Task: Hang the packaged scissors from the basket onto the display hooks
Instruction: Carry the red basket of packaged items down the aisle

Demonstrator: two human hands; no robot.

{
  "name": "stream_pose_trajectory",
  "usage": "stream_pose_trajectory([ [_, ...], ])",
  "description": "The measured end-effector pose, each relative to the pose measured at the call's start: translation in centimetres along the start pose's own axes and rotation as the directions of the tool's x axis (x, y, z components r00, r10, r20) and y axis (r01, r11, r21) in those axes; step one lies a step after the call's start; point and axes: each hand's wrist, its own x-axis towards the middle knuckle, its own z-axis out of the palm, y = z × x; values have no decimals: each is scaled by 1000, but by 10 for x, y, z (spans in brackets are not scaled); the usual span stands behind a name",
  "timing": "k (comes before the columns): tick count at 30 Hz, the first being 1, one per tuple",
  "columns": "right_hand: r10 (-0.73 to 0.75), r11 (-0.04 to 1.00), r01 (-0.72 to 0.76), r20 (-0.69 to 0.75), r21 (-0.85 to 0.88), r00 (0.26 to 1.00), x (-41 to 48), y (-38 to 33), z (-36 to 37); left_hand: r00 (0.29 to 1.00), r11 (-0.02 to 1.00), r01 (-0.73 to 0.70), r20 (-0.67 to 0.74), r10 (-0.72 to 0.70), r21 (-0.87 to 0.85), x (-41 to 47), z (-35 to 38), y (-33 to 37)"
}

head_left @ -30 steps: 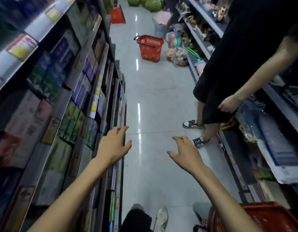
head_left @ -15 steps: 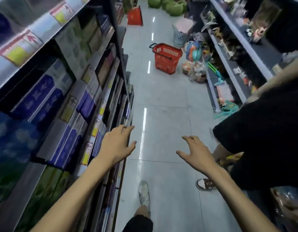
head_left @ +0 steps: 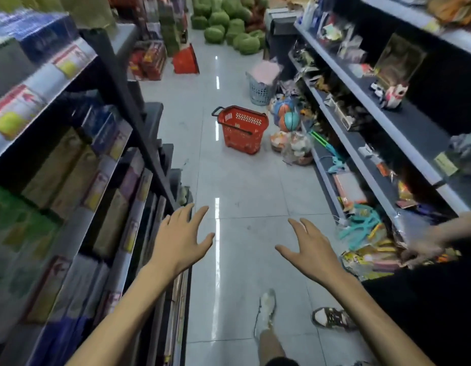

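Both the left hand (head_left: 180,241) and right hand (head_left: 312,249) stay spread and empty, the red basket (head_left: 242,129) now nearer.

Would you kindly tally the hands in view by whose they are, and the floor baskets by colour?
wearer's hands: 2, the left hand and the right hand, both empty
other person's hand: 1
red basket: 1
grey basket: 1
far red thing: too unclear to count
Total: 5

Both empty hands (head_left: 183,240) (head_left: 312,250) reach toward a red basket (head_left: 242,129) down the aisle.
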Motion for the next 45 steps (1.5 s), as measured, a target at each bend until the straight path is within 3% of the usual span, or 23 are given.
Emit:
stream_pose_trajectory([
  [15,-64,997,65,43,-32,997,389,36,-111,995,995,95,-29,-95,11,377,-6,2],
  [26,-102,994,105,69,-43,992,650,-5,-123,989,989,143,-16,-144,-21,616,23,-77],
  [34,-75,996,76,20,-45,997,838,-48,-163,991,991,137,-9,-137,-6,815,12,-142],
  [45,100,994,-102,40,40,994,1056,-30,-172,995,998,29,97,-34,50,1063,53,-189],
])
